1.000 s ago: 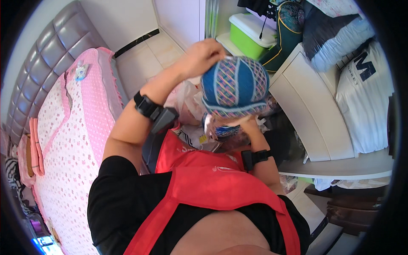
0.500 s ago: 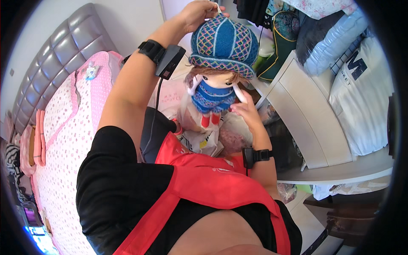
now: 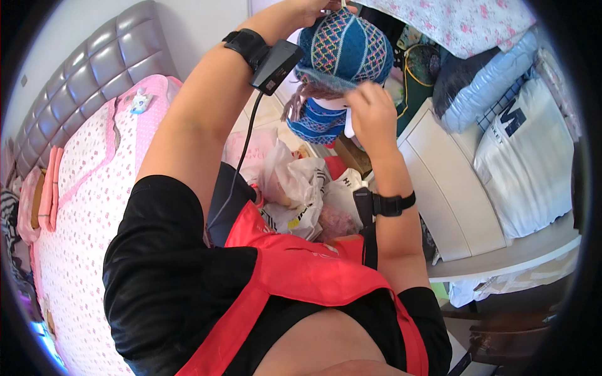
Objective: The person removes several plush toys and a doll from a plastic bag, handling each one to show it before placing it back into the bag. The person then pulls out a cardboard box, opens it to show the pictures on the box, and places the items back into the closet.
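A cloth doll (image 3: 316,119) hangs in front of me, in a blue knitted outfit and a big blue patterned hat (image 3: 345,47). My left hand (image 3: 320,7), partly cut off by the upper edge, is closed on the short loop at the hat's top. At the right end of the hat's brim, the fingers of my right hand (image 3: 374,113) are curled in and appear to grip it. The brim is smeared by motion, and this hand and the brim cover most of the doll's face. Brown yarn hair shows on the left.
White and pink plastic bags (image 3: 291,188) lie below the doll. To the left stands a bed (image 3: 88,238) with a pink-and-white cover and a padded grey headboard (image 3: 100,62). On the right are a pale cabinet panel (image 3: 448,188), a large white bag (image 3: 527,163) and bagged bedding (image 3: 492,81).
My right hand has risen from the doll's arm to the hat's brim. The doll has shifted up and right, with my left hand still at its loop.
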